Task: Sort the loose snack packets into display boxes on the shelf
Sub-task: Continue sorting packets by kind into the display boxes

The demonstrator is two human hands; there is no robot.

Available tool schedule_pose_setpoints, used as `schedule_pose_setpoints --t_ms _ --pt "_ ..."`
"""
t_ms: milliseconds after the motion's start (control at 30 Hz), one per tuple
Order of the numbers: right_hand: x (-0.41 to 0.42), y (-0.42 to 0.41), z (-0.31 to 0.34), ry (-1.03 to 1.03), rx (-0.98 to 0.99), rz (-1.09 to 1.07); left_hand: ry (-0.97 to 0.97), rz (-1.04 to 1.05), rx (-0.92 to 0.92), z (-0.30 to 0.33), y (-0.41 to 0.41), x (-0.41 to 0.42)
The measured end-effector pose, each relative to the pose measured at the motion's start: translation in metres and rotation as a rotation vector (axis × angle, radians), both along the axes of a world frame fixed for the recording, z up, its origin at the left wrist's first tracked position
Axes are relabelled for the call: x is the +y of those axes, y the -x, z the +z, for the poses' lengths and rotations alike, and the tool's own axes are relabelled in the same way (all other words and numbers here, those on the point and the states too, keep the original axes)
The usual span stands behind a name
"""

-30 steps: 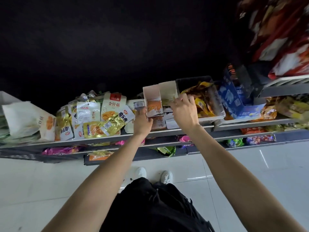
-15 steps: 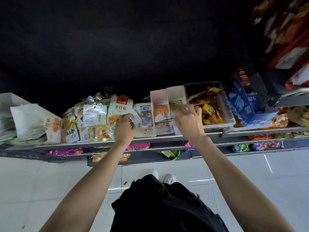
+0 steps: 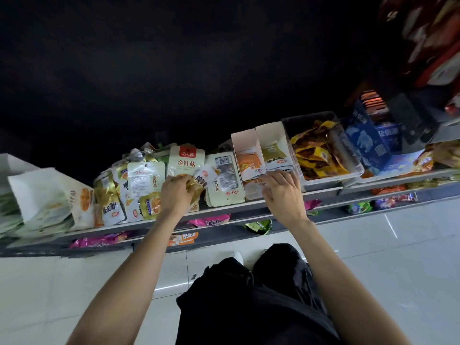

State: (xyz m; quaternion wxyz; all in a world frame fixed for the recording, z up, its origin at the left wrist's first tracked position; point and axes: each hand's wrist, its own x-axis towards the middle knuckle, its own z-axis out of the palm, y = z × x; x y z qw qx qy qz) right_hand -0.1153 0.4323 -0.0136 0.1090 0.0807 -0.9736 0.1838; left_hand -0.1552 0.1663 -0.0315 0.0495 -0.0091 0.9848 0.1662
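Loose snack packets (image 3: pixel 146 180) lie heaped on the shelf (image 3: pixel 224 211) at left of centre. My left hand (image 3: pixel 178 192) grips a gold and white packet (image 3: pixel 200 180) at the front of that heap. Two open cardboard display boxes stand side by side, one with orange packets (image 3: pixel 246 155) and one with pale green packets (image 3: pixel 272 148). My right hand (image 3: pixel 283 190) rests with spread fingers on the packets at the front of these boxes, holding nothing that I can make out.
A clear plastic bin (image 3: pixel 323 150) of yellow and brown packets stands right of the boxes, then a blue carton (image 3: pixel 368 143). White bags (image 3: pixel 42 195) are stacked at far left. Lower shelves hold pink, orange and green packets. White floor tiles lie below.
My left hand has moved left from the display boxes to the loose heap and taken hold of a packet. My right hand has dropped from the boxes' middle to their front edge.
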Motion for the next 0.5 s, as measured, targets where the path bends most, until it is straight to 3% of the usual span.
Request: schedule_pose_setpoints --t_ms 133,267,400,500 --pt "-0.012 0.001 0.027 0.239 0.094 0.139 -0.427 0.006 -0.08 0.062 -0.004 0.02" --pt "0.001 0.014 0.053 0.033 0.243 0.283 -0.833 -0.084 -0.301 0.101 0.007 0.05" --pt "0.028 0.022 0.07 0.065 0.342 0.337 -0.833 -0.298 -0.448 0.106 0.017 0.08" --pt "0.052 0.024 0.079 0.177 0.147 0.327 -0.766 -0.409 -0.447 0.104 0.024 0.103"
